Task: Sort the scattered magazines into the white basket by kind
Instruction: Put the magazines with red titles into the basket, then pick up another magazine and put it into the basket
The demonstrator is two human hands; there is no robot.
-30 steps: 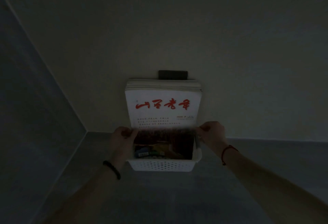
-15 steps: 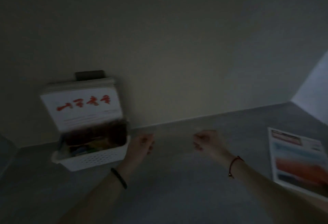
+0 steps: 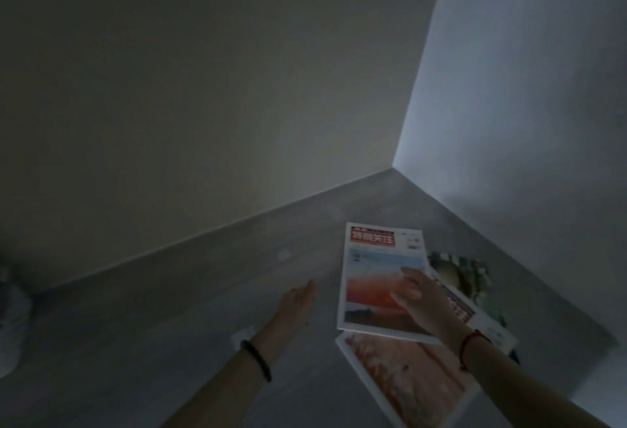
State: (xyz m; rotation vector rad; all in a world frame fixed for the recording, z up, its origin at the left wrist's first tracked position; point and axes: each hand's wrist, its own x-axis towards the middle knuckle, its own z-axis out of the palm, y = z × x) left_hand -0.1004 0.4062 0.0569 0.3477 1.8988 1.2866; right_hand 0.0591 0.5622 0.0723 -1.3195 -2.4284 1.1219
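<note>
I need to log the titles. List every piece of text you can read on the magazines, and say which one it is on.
Top magazine, red banner near its top edge: large pale characters, too blurred to read.
Same cover, small print at upper right: too small.
Magazine beneath the right hand: red strip with characters, blurred.
Orange magazine and green-patterned magazine: no text visible.

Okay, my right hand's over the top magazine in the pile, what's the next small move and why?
Probably lower the right hand and pinch the top magazine at its right edge. It lies uppermost on the pile, overlapping the others, and the open fingers hover over its cover. The left hand is empty and could steady it.
</note>
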